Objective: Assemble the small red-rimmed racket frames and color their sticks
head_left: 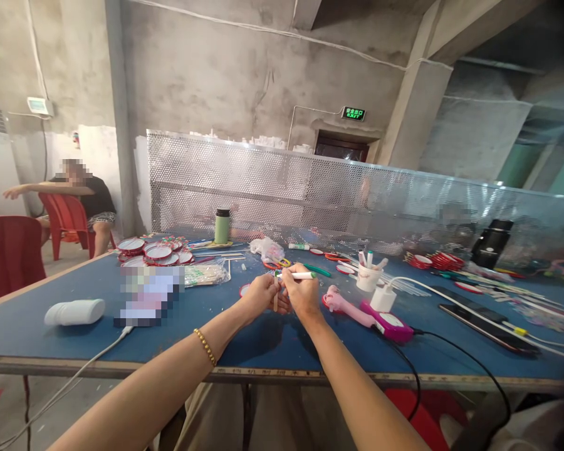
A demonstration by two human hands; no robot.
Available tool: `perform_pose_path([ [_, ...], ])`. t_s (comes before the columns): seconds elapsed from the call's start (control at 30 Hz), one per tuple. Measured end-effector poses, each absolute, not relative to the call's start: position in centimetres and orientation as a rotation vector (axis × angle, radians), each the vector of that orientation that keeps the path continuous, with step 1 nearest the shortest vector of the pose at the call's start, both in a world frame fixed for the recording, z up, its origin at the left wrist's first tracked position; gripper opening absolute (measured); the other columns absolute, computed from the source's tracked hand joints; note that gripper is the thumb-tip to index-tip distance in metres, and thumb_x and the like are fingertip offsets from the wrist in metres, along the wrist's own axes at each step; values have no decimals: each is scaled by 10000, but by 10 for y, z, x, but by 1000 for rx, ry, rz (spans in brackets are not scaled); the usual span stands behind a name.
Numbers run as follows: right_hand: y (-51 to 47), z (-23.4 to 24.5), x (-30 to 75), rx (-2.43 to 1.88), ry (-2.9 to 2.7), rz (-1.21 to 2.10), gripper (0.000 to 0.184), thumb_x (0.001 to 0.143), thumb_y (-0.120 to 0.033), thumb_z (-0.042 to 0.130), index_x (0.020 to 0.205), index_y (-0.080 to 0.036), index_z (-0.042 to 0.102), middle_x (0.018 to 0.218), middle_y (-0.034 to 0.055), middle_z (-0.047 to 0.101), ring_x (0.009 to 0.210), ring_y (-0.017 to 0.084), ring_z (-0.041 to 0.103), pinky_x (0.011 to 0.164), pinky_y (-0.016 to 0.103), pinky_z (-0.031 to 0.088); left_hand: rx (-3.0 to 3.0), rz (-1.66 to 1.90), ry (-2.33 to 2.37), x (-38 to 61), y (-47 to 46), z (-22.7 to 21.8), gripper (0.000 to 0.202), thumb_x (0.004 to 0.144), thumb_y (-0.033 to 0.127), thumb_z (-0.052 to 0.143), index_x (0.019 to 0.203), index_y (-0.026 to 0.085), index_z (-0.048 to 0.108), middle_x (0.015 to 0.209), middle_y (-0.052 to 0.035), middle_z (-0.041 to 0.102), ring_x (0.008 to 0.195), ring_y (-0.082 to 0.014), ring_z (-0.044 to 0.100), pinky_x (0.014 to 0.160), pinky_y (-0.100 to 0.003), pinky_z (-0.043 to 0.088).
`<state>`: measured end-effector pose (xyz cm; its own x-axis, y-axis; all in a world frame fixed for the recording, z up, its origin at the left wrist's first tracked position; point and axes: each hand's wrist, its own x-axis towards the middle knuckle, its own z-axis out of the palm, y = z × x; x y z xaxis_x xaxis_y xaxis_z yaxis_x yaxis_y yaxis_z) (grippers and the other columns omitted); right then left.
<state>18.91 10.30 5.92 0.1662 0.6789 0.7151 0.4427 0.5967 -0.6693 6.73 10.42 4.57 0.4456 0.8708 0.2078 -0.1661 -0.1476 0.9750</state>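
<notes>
Near the middle of the blue table's front, my left hand [262, 295] pinches a flat wooden craft stick [276, 295] that stands roughly upright. My right hand [304, 294] grips a white marker [301, 275] with a green end and holds it against or close to the stick's upper part. The fingers hide much of the contact. A red-rimmed disc [244, 290] shows partly behind my left hand. To the right lies a pink and magenta glue gun [390, 324]. Beyond it, a white cup [367, 277] contains several markers.
A white bottle [75, 311] and a phone [150, 300] lie at left. Red-rimmed discs [157, 252] and a bagged bundle of sticks [207, 274] are behind. A green flask [222, 227] stands by the perforated panel [263, 181]. Cables cross the right side, near a dark phone [489, 329].
</notes>
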Motion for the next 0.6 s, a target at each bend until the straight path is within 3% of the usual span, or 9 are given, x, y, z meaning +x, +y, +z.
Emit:
perform_pose_path([
  [0.6,101,61,187,-1001,-1463,239,241,799,-402,544,632,-230,522,492,-28,567,426,139,525,441,238,401,1428,1033,657,67,104,45,288,841,433,610,774,184,481,602,-21,672,601,-209,710,662,-383,583],
])
